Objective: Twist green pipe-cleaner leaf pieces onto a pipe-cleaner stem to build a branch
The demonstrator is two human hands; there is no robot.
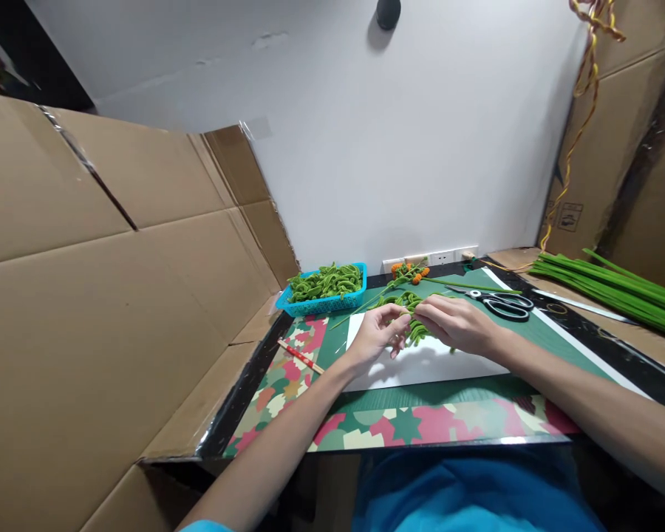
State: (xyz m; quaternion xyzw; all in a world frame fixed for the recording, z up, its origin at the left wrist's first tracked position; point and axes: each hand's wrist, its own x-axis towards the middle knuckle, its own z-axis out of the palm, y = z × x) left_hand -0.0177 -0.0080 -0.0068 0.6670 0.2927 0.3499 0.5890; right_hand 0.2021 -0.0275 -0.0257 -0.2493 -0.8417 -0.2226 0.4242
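Observation:
Both hands meet above a white sheet of paper point(382, 377). My left hand point(377, 332) pinches thumb and forefinger around a small green piece, apparently a fuzzy pipe cleaner, mostly covered by the fingers. Close beside it, my right hand point(457, 324) has its fingers pressed together at the same spot; what they grip is hidden. Behind and below the fingers lies a pile of curled green pipe cleaner pieces point(407, 298). Just beyond my right hand rest black-handled scissors point(504, 304), blades pointing left.
A blue basket point(324, 305) holds many curled green pieces. Orange fuzzy flowers point(415, 275) on green stems lie near the wall sockets point(442, 258). Long green pipe cleaners point(609, 284) are bundled at right. A red-patterned chopstick point(300, 356) lies left. Cardboard panels point(116, 295) flank the table.

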